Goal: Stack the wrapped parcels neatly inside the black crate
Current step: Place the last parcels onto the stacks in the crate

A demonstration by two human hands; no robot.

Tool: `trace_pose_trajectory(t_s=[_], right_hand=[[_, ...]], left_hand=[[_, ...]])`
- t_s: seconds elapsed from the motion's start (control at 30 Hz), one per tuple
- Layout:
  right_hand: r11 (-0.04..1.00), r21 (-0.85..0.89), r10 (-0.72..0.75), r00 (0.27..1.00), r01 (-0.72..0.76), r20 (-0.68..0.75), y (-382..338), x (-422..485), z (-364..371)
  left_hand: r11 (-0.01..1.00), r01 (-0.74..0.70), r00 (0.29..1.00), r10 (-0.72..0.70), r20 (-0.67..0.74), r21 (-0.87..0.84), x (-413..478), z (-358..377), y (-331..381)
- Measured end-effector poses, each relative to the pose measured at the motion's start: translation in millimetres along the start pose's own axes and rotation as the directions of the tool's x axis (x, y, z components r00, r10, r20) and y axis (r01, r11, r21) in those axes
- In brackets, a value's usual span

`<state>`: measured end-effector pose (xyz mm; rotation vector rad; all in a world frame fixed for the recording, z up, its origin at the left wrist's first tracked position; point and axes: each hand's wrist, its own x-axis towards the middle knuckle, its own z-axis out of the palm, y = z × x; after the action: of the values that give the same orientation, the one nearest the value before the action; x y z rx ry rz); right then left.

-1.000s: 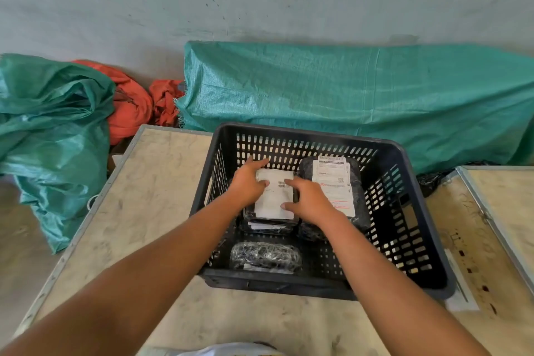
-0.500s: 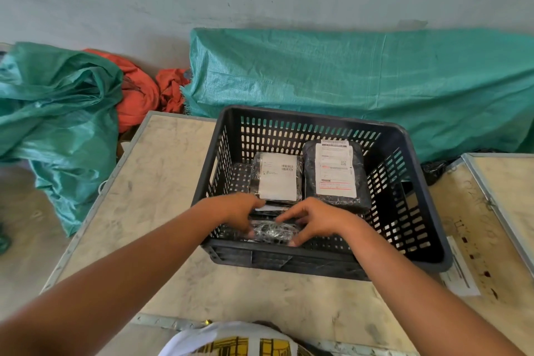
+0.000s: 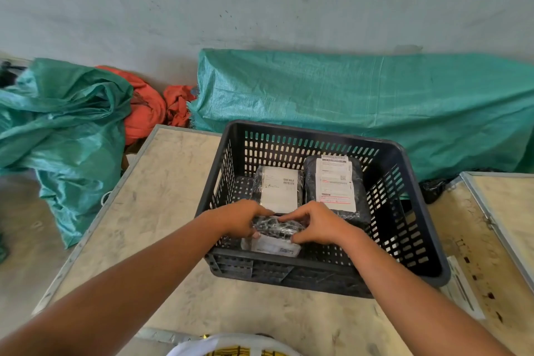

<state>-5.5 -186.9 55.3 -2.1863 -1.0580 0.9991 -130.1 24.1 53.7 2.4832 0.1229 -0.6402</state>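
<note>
A black slotted crate point(image 3: 410, 191) stands on a pale table point(image 3: 161, 199). Inside, at the back, lie two black-wrapped parcels with white labels: a smaller one point(image 3: 280, 186) on the left and a larger one point(image 3: 335, 182) on the right. Near the crate's front wall, my left hand point(image 3: 239, 218) and my right hand point(image 3: 316, 224) both grip a small black-wrapped parcel point(image 3: 276, 227) from either side. Its white label faces the front wall. It is tilted and partly hidden by my fingers.
Green woven sacks point(image 3: 361, 104) lie along the grey wall behind the table, with orange cloth point(image 3: 147, 107) between them. A second table point(image 3: 508, 211) adjoins on the right. A paper slip point(image 3: 462, 286) lies by the crate's right front corner.
Both hands left the back-left parcel, came to the small parcel at the crate's front and took hold of it, then tipped it up. The camera view shifted a little.
</note>
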Motion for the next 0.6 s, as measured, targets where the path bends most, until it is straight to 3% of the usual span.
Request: trace_pose_trajectory(t_s=[0.17,0.27,0.5,0.6], right_hand=[[0.989,0.148,0.024,0.992,-0.005,-0.122,-8,-18,-42],[0.977,0.209,-0.007,0.983,0.046,-0.184,-19,-29,-73],[0.932,0.294,-0.106,0.933,0.214,-0.343,-38,-32,-115],[0.893,0.333,-0.112,0.866,0.302,-0.487,-39,-24,-112]], left_hand=[[0.967,-0.218,0.923,0.159,-0.350,-0.135,-16,-15,-5],[0.928,-0.329,0.871,0.226,-0.435,-0.177,-23,-19,-1],[0.918,-0.363,0.732,0.174,-0.658,-0.161,-5,-33,13],[0.925,-0.350,0.737,0.174,-0.653,-0.148,6,-47,13]])
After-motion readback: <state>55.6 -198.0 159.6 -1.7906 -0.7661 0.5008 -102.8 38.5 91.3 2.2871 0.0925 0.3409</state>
